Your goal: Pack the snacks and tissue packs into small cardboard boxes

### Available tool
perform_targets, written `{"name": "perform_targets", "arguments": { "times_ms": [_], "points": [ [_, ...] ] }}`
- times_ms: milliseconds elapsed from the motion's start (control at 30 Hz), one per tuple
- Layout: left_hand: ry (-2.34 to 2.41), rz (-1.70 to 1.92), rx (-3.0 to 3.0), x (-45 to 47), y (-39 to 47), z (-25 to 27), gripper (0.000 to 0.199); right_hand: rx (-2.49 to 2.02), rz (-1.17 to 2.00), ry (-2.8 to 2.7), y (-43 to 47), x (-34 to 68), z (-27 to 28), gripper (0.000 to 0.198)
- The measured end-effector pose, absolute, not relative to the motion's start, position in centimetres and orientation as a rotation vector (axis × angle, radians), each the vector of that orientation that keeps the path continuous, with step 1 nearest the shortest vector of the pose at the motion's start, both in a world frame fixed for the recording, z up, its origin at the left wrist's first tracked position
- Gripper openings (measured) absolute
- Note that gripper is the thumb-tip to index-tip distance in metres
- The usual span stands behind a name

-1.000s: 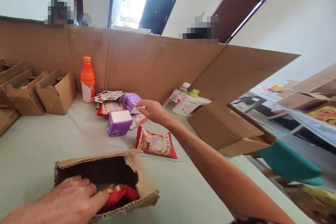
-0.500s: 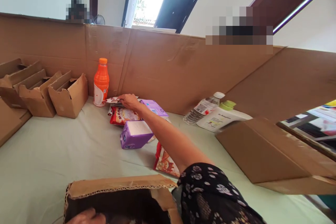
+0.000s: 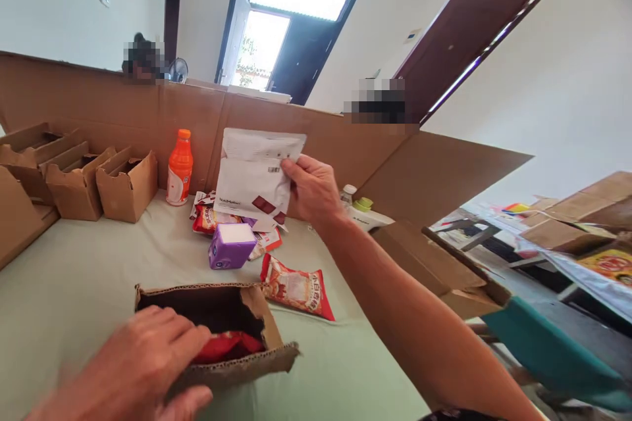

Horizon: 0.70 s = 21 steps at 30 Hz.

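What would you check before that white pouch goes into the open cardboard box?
1. Right hand grips the white pouch firmly: ok, pinched at its edge and lifted off the table.
2. Left hand steadies the cardboard box: ok, resting on its opening.
3. Box opening is free: not ok, the left hand covers part of it.
4. Room left inside: cannot tell; a red packet already lies there.

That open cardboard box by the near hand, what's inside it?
Inside the open cardboard box a red packet shows. The left hand rests over the opening and covers part of it, so anything else in there is hidden.
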<state>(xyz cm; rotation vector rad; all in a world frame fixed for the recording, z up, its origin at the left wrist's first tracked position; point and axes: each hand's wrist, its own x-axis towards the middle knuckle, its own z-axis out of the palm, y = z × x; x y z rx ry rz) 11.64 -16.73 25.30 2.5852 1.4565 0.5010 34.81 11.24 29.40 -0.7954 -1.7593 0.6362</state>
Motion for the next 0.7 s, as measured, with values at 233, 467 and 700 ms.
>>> {"name": "perform_targets", "arguments": {
  "times_ms": [233, 467, 700],
  "points": [
    [1.631, 0.141, 2.677, 11.6, -17.6, 24.9, 0.016, -0.7, 0.537, -1.744, -2.5, 37.4, 30.3, 0.018],
    [1.492, 0.043, 2.791, 11.7, -17.6, 24.8, 0.015, -0.71, 0.263, -2.222, -7.5, 36.0, 28.2, 0.025],
    [1.503, 0.412, 2.757, 11.2, -18.2, 23.7, 0.012, -0.725, 0.558, -2.985, -5.7, 30.9, 25.2, 0.028]
  ]
}}
